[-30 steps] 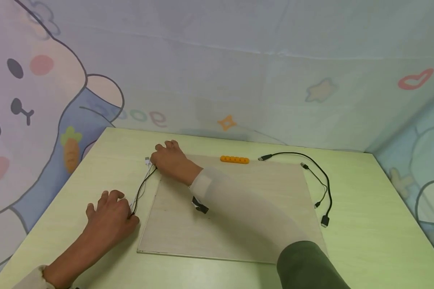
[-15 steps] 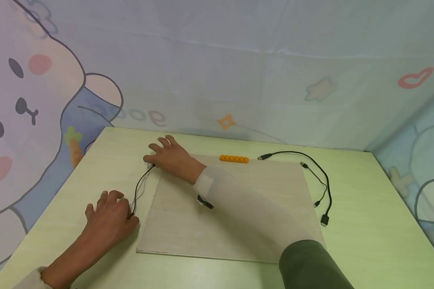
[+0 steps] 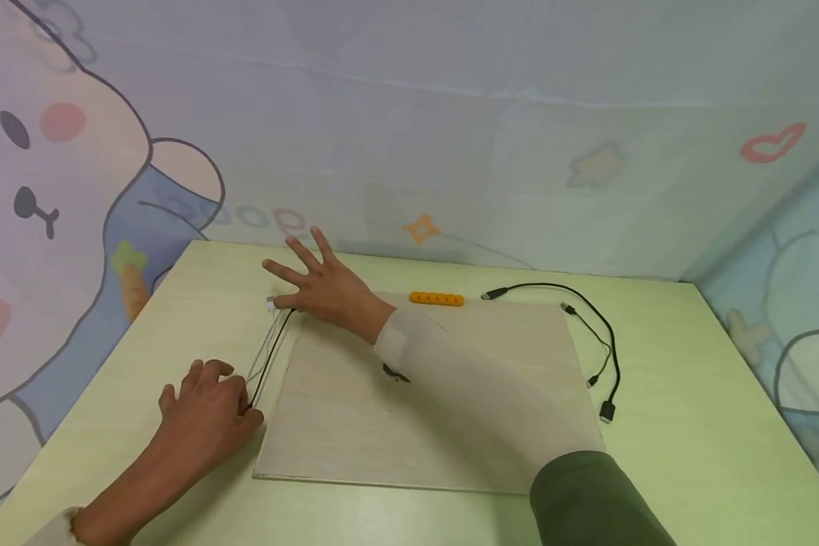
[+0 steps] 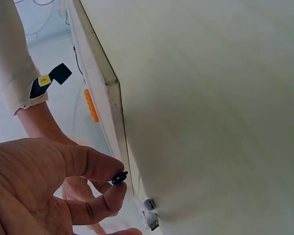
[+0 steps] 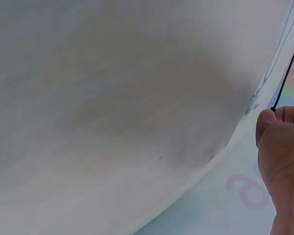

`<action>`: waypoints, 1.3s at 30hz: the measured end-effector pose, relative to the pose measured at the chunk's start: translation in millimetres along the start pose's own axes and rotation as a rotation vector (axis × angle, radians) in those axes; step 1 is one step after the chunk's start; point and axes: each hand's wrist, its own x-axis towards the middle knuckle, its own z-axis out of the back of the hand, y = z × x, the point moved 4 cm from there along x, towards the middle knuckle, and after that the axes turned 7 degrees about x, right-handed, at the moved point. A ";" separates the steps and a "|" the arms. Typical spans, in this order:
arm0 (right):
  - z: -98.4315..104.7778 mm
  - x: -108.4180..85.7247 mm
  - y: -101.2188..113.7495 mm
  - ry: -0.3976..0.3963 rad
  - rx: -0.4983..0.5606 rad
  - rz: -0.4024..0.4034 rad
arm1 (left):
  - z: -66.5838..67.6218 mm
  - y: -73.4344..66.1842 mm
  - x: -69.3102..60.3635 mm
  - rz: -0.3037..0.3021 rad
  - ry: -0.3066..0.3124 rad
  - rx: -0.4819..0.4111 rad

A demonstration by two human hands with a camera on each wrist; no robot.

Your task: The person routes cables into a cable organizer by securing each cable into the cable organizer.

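Observation:
A thin black cable runs taut between my two hands beside the left edge of a wooden board. Thumb and finger of my left hand pinch its near end, where a small black plug shows in the left wrist view. At the far end, my right hand pinches the cable between thumb and finger, its other fingers spread. The plug there is hidden by the fingers. A white cable lies just left of the black one, its white plug near my right thumb.
An orange cable holder sits at the board's back edge. To its right lie a thick black cable and a thinner short black cable. A patterned cloth hangs behind the table.
My right hand has spread its free fingers and drawn the black cable from slack and curved to straight. The left hand has stayed in place.

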 end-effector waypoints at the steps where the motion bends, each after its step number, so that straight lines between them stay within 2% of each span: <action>1: 0.2 -0.6 -0.7 -0.009 -0.013 0.002 | 0.5 -0.6 -0.1 -0.003 -0.006 0.002; 10: -0.7 -7.2 -3.4 -0.072 -0.082 0.020 | 2.0 -6.5 -0.9 -0.018 -0.026 0.007; 21: -3.3 -14.5 -9.7 -0.085 -0.110 0.039 | 0.7 -12.9 -0.5 -0.037 -0.038 -0.006; 29: -8.9 -23.1 -12.7 -0.081 -0.110 0.050 | 0.3 -18.7 0.8 -0.058 -0.048 0.003; 39: -12.9 -34.0 -20.0 -0.045 -0.106 0.034 | 0.4 -26.6 4.7 -0.074 -0.026 0.025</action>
